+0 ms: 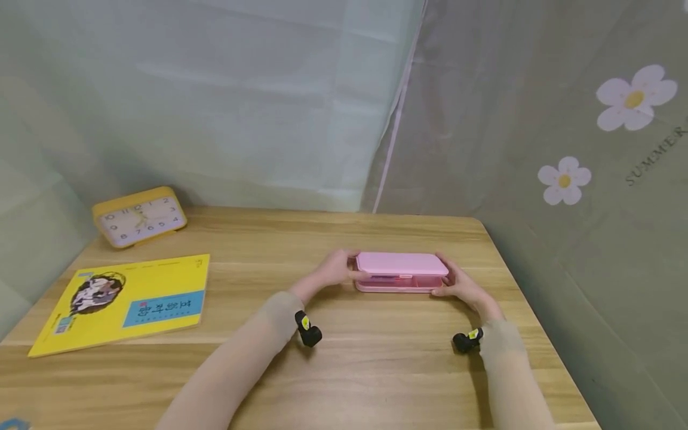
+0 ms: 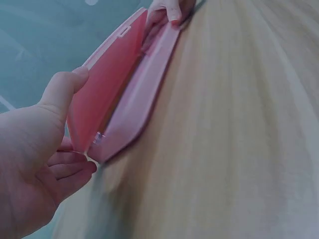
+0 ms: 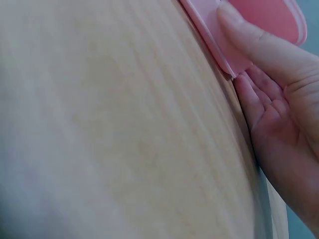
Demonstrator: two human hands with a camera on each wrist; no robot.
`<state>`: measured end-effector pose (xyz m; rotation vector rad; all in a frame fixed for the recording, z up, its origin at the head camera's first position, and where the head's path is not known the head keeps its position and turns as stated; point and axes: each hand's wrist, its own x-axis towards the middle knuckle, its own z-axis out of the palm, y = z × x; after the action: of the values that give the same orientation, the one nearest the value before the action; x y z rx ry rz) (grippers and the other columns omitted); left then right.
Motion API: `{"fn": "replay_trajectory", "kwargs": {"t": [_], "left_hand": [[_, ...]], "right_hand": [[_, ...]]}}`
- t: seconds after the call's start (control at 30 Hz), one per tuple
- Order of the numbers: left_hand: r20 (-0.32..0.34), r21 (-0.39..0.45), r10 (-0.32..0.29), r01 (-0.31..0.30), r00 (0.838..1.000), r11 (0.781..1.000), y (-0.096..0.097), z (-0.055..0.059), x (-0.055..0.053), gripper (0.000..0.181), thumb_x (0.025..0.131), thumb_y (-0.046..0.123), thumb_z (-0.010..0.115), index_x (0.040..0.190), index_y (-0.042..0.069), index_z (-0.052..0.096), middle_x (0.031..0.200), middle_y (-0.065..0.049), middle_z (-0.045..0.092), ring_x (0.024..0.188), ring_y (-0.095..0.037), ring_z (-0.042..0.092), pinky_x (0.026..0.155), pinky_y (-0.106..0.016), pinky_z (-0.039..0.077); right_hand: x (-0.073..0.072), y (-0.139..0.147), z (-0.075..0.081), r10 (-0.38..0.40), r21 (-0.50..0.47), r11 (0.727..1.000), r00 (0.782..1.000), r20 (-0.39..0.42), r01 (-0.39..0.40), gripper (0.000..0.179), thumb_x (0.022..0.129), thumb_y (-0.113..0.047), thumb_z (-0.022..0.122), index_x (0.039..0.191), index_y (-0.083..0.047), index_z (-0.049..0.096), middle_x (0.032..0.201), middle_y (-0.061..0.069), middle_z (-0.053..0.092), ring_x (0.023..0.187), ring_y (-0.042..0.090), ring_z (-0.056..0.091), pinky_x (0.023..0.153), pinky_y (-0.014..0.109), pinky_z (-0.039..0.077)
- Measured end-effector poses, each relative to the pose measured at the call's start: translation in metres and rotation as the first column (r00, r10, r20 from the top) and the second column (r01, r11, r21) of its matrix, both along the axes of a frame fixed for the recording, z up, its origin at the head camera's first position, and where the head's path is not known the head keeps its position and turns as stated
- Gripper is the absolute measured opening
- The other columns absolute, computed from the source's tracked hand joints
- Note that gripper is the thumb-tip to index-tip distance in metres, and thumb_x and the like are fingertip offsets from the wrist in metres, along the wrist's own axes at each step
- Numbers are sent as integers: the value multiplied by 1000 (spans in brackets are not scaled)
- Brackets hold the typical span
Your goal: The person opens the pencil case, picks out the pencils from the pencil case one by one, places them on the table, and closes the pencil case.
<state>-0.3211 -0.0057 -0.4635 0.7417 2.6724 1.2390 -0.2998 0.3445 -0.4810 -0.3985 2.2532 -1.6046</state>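
A pink pencil case [image 1: 402, 263] lies on the wooden table with its lid partly raised, the gap facing me. A few slim items show inside in the head view, too small to name. At its left end my left hand [image 1: 335, 267] holds the lid; in the left wrist view the thumb [image 2: 72, 84] presses the lid's edge while the other fingers curl near the hinge side. My right hand [image 1: 457, 280] grips the right end, its thumb [image 3: 249, 32] on the front wall of the base and its fingers around the end.
A yellow clock [image 1: 141, 218] stands at the table's back left. A yellow book [image 1: 161, 280] lies in front of it. Part of a blue object [image 1: 15, 423] shows at the bottom left corner. Curtains [image 1: 258, 107] hang behind and to the right of the table.
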Motion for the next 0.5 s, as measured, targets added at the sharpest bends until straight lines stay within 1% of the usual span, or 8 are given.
{"fn": "replay_trajectory", "kwargs": {"t": [0.07, 0.1, 0.17, 0.23, 0.3, 0.33, 0.43, 0.5], "left_hand": [[-7, 4, 5, -5, 1000, 1000, -1, 4, -1, 70, 81, 34, 80, 129, -11, 56, 122, -25, 65, 105, -29, 64, 95, -39, 53], [-27, 4, 7, -7, 1000, 1000, -1, 7, -2, 67, 82, 36, 79, 127, -10, 59, 120, -25, 66, 103, -28, 65, 93, -38, 54], [-43, 3, 18, -18, 999, 1000, -1, 13, -2, 61, 83, 38, 77, 123, -6, 64, 120, -22, 67, 105, -28, 65, 93, -38, 54], [-55, 0, 24, -24, 998, 1000, -1, 20, -2, 53, 84, 39, 75, 118, -1, 68, 119, -17, 69, 108, -28, 65, 94, -38, 54], [-64, 8, 32, -32, 997, 999, -1, 25, -3, 45, 86, 36, 74, 114, 1, 71, 115, -15, 71, 105, -27, 67, 93, -37, 54], [-57, 16, 37, -36, 998, 999, -1, 27, -5, 41, 86, 33, 74, 114, 3, 72, 115, -13, 72, 105, -26, 67, 94, -37, 54], [-110, 40, 57, -53, 992, 998, 0, 32, -11, 32, 87, 28, 73, 108, 4, 74, 106, -11, 74, 96, -23, 71, 87, -32, 57], [-146, 67, 82, -73, 986, 995, 1, 35, -17, 29, 88, 27, 73, 105, 4, 75, 103, -10, 75, 92, -21, 72, 84, -29, 58]], "right_hand": [[-1, 1, -1, 5, -34, 999, 1000, 11, -4, 103, 83, -1, 73, 157, -6, 2, 162, 26, 6, 147, 44, 13, 103, 6, 33], [-1, 2, -1, 13, -56, 998, 1000, 13, -12, 102, 83, 1, 72, 157, -5, 1, 161, 28, 6, 147, 45, 11, 103, 6, 34], [-2, 4, -3, 28, -87, 996, 1000, 15, -26, 101, 84, 5, 70, 156, -2, -1, 160, 31, 6, 146, 47, 8, 101, 6, 36], [-2, 5, -4, 20, -104, 994, 999, 26, -17, 100, 84, 7, 68, 156, -1, -1, 160, 31, 5, 147, 47, 6, 100, 6, 36], [-2, 6, -5, 25, -100, 995, 999, 25, -22, 99, 84, 8, 67, 154, 2, -3, 159, 32, 3, 146, 48, 5, 100, 6, 36], [-2, 6, -5, 23, -93, 995, 999, 25, -21, 99, 85, 7, 67, 154, 3, -3, 160, 31, 2, 146, 48, 5, 101, 6, 36], [-3, 4, -5, 24, -89, 996, 999, 21, -23, 100, 84, 4, 69, 154, 3, -2, 161, 27, 1, 147, 46, 6, 102, 5, 34], [-4, 3, -4, 34, -88, 996, 999, 8, -33, 99, 85, 3, 69, 155, 3, -1, 162, 26, 0, 148, 45, 5, 102, 4, 33]]}}
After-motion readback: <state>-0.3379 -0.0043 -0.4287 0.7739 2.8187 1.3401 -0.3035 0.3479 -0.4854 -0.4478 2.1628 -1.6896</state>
